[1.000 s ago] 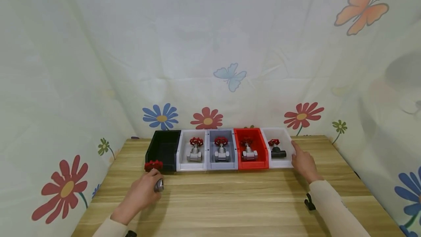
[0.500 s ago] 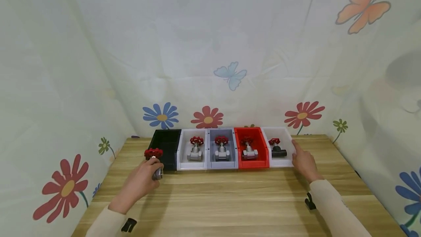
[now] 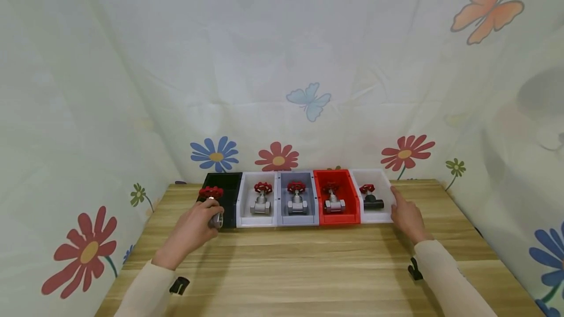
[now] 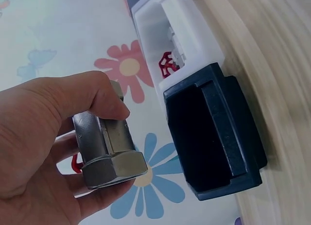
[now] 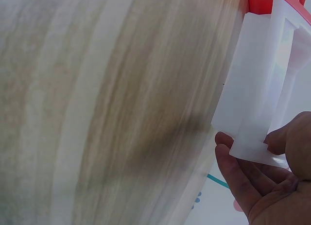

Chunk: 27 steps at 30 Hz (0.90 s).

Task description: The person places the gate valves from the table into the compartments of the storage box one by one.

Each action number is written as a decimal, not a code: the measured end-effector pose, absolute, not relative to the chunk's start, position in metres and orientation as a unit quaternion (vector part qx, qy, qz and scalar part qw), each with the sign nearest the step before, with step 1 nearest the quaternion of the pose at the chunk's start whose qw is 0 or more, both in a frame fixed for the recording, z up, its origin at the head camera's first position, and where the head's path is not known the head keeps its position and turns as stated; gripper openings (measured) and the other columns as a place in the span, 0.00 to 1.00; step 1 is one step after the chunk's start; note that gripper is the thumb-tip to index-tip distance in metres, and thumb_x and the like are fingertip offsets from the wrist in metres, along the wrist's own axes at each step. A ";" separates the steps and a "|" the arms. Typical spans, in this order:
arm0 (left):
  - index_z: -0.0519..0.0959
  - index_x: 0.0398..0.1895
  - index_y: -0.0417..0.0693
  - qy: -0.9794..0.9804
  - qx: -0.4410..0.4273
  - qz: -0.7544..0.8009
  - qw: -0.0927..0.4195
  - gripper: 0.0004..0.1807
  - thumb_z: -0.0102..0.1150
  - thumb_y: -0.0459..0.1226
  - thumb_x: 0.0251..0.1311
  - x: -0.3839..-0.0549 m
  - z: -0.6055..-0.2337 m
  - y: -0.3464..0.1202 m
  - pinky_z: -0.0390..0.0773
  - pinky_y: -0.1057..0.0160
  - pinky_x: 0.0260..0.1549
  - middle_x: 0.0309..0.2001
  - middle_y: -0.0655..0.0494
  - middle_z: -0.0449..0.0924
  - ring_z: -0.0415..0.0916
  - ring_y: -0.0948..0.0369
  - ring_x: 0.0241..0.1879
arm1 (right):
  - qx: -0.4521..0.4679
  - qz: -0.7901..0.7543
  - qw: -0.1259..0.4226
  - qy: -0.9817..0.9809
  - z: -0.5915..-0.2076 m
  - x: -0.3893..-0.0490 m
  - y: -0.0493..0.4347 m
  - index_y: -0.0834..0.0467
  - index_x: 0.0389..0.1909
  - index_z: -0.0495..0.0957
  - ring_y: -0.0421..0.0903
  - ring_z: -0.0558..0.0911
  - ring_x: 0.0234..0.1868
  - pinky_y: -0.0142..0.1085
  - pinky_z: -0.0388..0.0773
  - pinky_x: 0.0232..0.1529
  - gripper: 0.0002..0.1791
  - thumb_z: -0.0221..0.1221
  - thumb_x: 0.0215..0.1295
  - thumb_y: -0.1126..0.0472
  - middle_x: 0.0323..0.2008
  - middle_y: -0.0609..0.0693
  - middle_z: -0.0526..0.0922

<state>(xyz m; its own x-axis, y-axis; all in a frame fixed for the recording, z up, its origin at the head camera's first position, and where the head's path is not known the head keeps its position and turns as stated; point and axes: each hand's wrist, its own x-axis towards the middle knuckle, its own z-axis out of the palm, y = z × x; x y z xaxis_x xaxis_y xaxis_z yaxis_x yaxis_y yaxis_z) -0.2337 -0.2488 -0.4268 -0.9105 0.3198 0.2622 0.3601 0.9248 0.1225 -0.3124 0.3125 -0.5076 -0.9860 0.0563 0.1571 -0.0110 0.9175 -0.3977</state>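
My left hand (image 3: 191, 229) grips a gate valve (image 4: 109, 147) by its silver hex-ended body, the thumb across it in the left wrist view. The valve's red handwheel (image 3: 211, 192) points up and overlaps the black bin (image 3: 229, 222) at the left end of a row. No valve shows inside that bin. At the row's other end my right hand (image 3: 407, 214) holds the side wall of a white bin (image 5: 248, 84), thumb at the rim and fingers outside. A black valve with a red handwheel (image 3: 373, 202) lies in this white bin.
Between these bins stand another white bin (image 3: 258, 222), a grey bin (image 3: 299, 221) and a red bin (image 3: 340, 220), each with a silver red-wheeled valve. The row sits near the back of the wooden table (image 3: 308, 268), before a flowered curtain (image 3: 246, 62).
My left hand has lifted the gate valve and carried it forward and slightly right, up to the black bin. The right hand stays on the white bin.
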 end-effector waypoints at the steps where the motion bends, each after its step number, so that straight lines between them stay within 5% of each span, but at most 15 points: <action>1: 0.84 0.48 0.43 -0.973 -0.176 -0.085 0.121 0.26 0.75 0.31 0.38 -0.235 -0.426 -0.249 0.81 0.46 0.44 0.51 0.49 0.80 0.78 0.49 0.46 | -0.013 0.204 0.082 -0.976 -0.508 -0.313 0.312 0.65 0.73 0.55 0.56 0.77 0.26 0.52 0.76 0.32 0.31 0.49 0.70 0.67 0.41 0.77 0.80; 13: 0.83 0.50 0.42 -0.975 -0.165 -0.106 0.105 0.25 0.72 0.30 0.41 -0.253 -0.421 -0.253 0.81 0.47 0.45 0.52 0.49 0.79 0.79 0.50 0.47 | 0.020 0.196 0.122 -0.973 -0.510 -0.313 0.315 0.67 0.70 0.59 0.59 0.79 0.22 0.56 0.76 0.28 0.31 0.53 0.67 0.69 0.30 0.74 0.81; 27: 0.81 0.54 0.42 -0.981 -0.146 -0.094 0.083 0.28 0.73 0.30 0.45 -0.269 -0.427 -0.258 0.78 0.42 0.52 0.56 0.47 0.78 0.77 0.46 0.51 | 0.005 0.199 0.100 -0.975 -0.510 -0.314 0.315 0.66 0.72 0.56 0.54 0.77 0.21 0.52 0.76 0.28 0.32 0.52 0.68 0.68 0.32 0.73 0.81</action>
